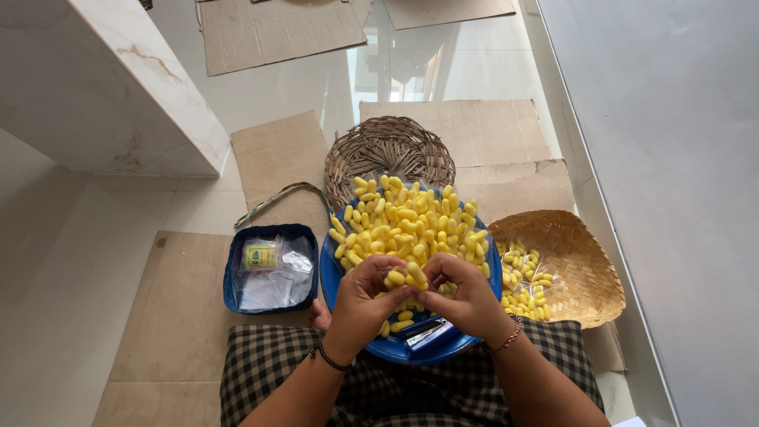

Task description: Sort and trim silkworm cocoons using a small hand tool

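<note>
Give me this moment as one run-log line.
left hand: holding yellow pieces | right hand: pinching same cluster | below: blue bowl, heaped | right: woven tray | left: blue box

This looks like a home floor: shiny white tiles, flat cardboard sheets to sit on, and woven baskets.

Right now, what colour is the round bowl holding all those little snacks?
Blue bowl, piled with yellow snacks; the head view shows it.
</note>
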